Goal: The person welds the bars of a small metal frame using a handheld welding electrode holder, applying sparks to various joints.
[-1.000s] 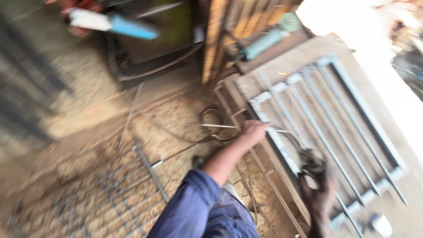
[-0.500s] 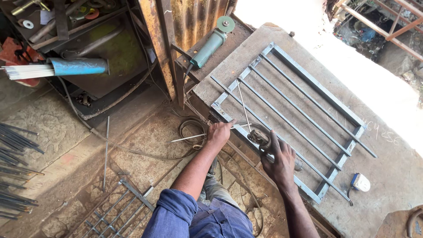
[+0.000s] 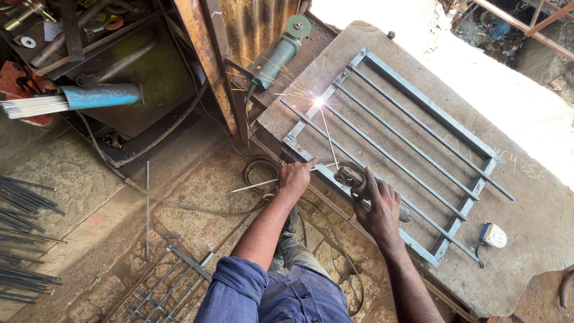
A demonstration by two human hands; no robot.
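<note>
A grey metal grille frame (image 3: 418, 96) with several parallel bars lies on a stone slab (image 3: 532, 209). My right hand (image 3: 378, 206) grips a welding electrode holder (image 3: 350, 177); its thin rod (image 3: 327, 136) reaches to the frame's left rail, where a bright arc (image 3: 318, 101) throws sparks. My left hand (image 3: 296, 177) rests at the frame's near corner and holds a spare thin rod (image 3: 254, 186) that sticks out to the left.
A green angle grinder (image 3: 276, 58) lies at the slab's far left corner. A blue pack of welding rods (image 3: 72, 100) sits at the left. Loose dark rods (image 3: 24, 203) lie on the floor, another grille (image 3: 170, 281) near my knee, a small white-blue object (image 3: 494, 234) at right.
The view steadied and shifted. My right hand brought the electrode tip to the frame's left rail, and an arc with sparks now burns there. My left hand stays at the frame corner.
</note>
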